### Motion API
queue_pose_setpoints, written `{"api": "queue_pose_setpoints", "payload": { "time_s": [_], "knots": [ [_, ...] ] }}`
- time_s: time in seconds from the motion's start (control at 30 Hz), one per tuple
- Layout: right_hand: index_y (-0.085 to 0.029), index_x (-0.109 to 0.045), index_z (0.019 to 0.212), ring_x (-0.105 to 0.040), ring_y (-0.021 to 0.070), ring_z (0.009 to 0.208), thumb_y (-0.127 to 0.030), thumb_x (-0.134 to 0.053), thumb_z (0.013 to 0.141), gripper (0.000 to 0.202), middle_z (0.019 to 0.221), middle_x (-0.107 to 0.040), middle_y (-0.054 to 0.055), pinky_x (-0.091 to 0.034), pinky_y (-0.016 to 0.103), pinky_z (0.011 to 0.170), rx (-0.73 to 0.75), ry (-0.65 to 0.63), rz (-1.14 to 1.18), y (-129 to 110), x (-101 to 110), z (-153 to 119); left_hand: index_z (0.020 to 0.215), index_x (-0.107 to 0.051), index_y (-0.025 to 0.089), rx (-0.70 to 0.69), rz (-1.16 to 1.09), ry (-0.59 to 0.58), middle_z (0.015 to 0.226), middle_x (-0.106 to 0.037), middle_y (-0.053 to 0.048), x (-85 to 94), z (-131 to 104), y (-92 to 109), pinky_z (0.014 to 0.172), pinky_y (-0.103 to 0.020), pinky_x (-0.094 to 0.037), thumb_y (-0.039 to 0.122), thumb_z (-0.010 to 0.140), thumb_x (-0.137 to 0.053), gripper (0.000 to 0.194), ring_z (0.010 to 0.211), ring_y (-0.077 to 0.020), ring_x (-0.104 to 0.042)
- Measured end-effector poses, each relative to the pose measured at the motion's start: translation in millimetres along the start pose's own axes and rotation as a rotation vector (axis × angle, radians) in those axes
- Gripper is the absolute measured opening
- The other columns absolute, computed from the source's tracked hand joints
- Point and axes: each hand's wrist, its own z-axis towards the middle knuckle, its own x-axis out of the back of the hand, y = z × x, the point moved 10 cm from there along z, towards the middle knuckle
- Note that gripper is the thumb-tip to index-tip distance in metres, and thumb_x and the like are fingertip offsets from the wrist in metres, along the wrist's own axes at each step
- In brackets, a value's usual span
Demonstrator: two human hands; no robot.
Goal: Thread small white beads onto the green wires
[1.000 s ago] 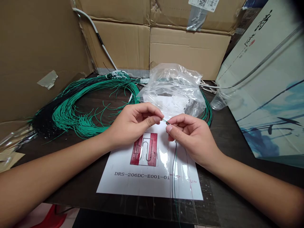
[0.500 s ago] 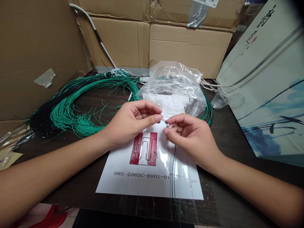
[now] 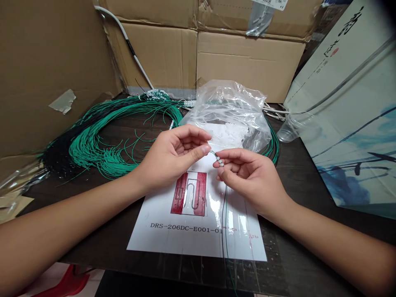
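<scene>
Over a printed sheet (image 3: 198, 243) with a red and white drawing, my two hands face each other a small gap apart. My left hand (image 3: 177, 154) pinches a tiny white piece at its thumb tip. Between the fingers of my right hand (image 3: 252, 175) is a short row of small white beads (image 3: 219, 161) on a thin wire pair. The green and black wires (image 3: 225, 214) hang down from my right hand across the sheet and past the table's front edge. Behind the hands lies a clear plastic bag (image 3: 229, 99) with small white pieces in front of it.
A large bundle of green and black wires (image 3: 89, 136) covers the left of the table (image 3: 297, 231). Cardboard walls (image 3: 161, 57) stand left and behind. A clear cup (image 3: 289, 130) lies near the painted panel (image 3: 349, 123) at right.
The fingers of my right hand have shifted slightly, and more of the white beads show between them. The view has moved a little, so the surroundings sit slightly farther right.
</scene>
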Motion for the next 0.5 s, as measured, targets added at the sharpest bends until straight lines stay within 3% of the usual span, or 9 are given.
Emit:
{"api": "queue_pose_setpoints", "payload": {
  "time_s": [0.37,0.5],
  "knots": [
    [-0.017,-0.063,0.106,-0.069,0.0126,0.071,-0.013,-0.077,0.070,0.038,0.088,-0.072,0.003,-0.058,0.026,0.067,-0.126,-0.033,0.074,14,-2,1,0.101,-0.070,0.017,-0.035,0.062,0.088,0.098,-0.070,-0.005,11.7,3,4,0.084,-0.028,-0.053,0.024,0.087,-0.070,0.015,0.091,-0.0156,-0.065],
    [-0.017,-0.066,0.100,-0.071,0.0144,0.076,-0.021,-0.083,0.072,0.033,0.086,-0.073,0.004,-0.060,0.028,0.073,-0.109,0.025,0.116,16,4,2,0.100,-0.070,0.017,-0.044,0.072,0.075,0.097,-0.069,-0.004,10.7,3,5,0.084,-0.027,-0.053,0.020,0.088,-0.068,0.012,0.091,-0.0152,-0.065]
  ]
}}
